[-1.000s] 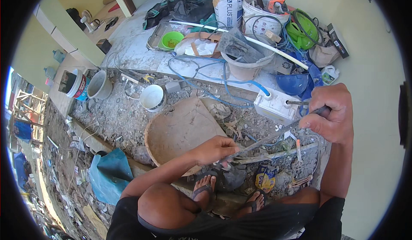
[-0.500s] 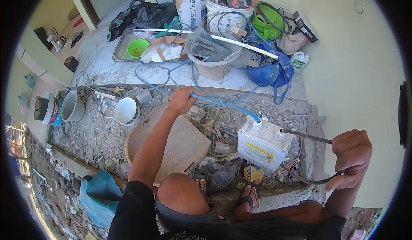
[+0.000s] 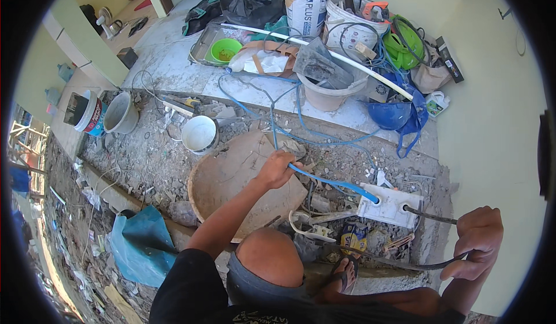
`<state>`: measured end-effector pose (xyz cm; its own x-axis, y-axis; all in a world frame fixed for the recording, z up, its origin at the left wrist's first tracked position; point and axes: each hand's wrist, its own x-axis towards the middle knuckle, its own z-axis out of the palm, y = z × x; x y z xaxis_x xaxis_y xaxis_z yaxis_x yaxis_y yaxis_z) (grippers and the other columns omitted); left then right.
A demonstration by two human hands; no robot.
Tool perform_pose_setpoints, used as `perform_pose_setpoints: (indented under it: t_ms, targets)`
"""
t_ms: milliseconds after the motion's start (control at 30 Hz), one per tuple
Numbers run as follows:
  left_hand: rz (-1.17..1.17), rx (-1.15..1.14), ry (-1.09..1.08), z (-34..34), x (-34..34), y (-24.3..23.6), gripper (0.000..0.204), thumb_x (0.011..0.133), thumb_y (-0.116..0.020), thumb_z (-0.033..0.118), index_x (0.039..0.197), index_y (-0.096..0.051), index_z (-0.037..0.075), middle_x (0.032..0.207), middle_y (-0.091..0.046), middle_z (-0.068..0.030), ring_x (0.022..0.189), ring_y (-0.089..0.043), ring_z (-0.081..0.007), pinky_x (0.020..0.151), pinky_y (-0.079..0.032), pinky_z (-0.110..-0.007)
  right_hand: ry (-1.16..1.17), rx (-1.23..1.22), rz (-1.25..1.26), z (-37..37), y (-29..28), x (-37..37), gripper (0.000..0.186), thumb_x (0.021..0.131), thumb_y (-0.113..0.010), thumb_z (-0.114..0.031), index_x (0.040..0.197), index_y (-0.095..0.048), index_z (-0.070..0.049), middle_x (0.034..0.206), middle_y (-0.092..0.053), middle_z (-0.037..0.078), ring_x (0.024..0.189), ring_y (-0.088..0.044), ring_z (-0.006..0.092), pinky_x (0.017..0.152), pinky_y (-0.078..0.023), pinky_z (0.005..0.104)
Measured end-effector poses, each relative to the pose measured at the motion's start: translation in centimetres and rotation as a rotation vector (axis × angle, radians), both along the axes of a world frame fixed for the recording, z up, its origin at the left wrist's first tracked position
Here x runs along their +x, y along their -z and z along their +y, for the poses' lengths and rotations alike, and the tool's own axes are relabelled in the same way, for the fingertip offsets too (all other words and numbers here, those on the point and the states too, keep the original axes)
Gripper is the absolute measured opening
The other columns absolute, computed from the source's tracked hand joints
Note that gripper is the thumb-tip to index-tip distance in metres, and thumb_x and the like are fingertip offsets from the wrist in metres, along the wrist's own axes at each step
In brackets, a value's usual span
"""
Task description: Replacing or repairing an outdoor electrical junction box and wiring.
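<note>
My left hand (image 3: 276, 169) is closed around a blue cable (image 3: 333, 181) left of centre, over a round brown board. From there the cable runs right into a fitting on a white box (image 3: 391, 206), low over the rubble. A black cable (image 3: 431, 214) comes out of the box's other fitting and passes into my right hand (image 3: 478, 240). That hand is closed on it near the right wall, and the cable loops back below the box. The box shows mostly its face with the two cable entries; its other sides are hidden.
The round brown board (image 3: 243, 179) lies on broken rubble. A white bucket (image 3: 200, 135) stands beyond it. On the tiled ledge are a mortar tub (image 3: 328, 95), a cement bag (image 3: 308, 8), a blue helmet (image 3: 387, 116) and a long white pipe (image 3: 263, 32). A teal sheet (image 3: 142, 246) lies at left.
The whole view has shifted, so the surroundings sit further right and lower. The box has tilted, and its yellow label is out of sight. My left hand has come nearer to me, still holding the blue cable.
</note>
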<state>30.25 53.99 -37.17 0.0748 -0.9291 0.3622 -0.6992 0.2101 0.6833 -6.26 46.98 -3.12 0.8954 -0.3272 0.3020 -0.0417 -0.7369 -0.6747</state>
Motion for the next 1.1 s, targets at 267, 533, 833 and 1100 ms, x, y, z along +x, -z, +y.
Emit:
perform_pose_setpoints:
  t_ms: [267, 533, 833, 1100]
  targets:
    - [-0.109, 0.164, -0.019, 0.6, 1.0, -1.5, 0.034, 0.085, -0.065, 0.022, 0.062, -0.050, 0.003, 0.062, -0.053, -0.0162, 0.067, -0.052, -0.0388, 0.069, -0.041, -0.048, -0.244, 0.065, 0.253, 3.0, -0.7, 0.8, 0.037, 0.077, -0.078, -0.031, 0.063, -0.051, -0.009, 0.055, -0.043, 0.002, 0.044, -0.046, 0.0190, 0.040, -0.036, 0.0337]
    - [-0.211, 0.452, 0.667, -2.2, -8.0, -12.1, 0.027, 0.078, -0.073, 0.028, 0.079, -0.061, 0.004, 0.074, -0.060, -0.0135, 0.079, -0.059, -0.0323, 0.073, -0.046, -0.043, -0.140, 0.127, 0.420, 7.7, 3.1, -3.0, 0.028, 0.086, -0.065, -0.026, 0.076, -0.049, -0.004, 0.064, -0.052, 0.009, 0.059, -0.058, 0.0305, 0.053, -0.048, 0.0415]
    - [0.017, 0.904, 1.112, -7.2, -10.5, -14.7, 0.024, 0.089, -0.065, 0.027, 0.095, -0.067, 0.003, 0.079, -0.064, -0.0096, 0.075, -0.060, -0.0216, 0.070, -0.046, -0.035, -0.070, 0.142, 0.476, 9.2, 6.0, -6.1, 0.027, 0.084, -0.065, -0.027, 0.079, -0.054, -0.002, 0.069, -0.058, 0.012, 0.069, -0.062, 0.0324, 0.063, -0.051, 0.0433]
    - [0.181, 0.686, 0.841, -6.4, -12.6, -10.6, 0.022, 0.090, -0.063, 0.023, 0.092, -0.065, 0.001, 0.072, -0.061, -0.0079, 0.067, -0.055, -0.0174, 0.064, -0.044, -0.033, 0.082, 0.194, 0.622, 7.5, 5.2, -8.3, 0.021, 0.083, -0.066, -0.023, 0.081, -0.056, -0.004, 0.072, -0.059, 0.013, 0.071, -0.061, 0.0339, 0.062, -0.049, 0.0443]
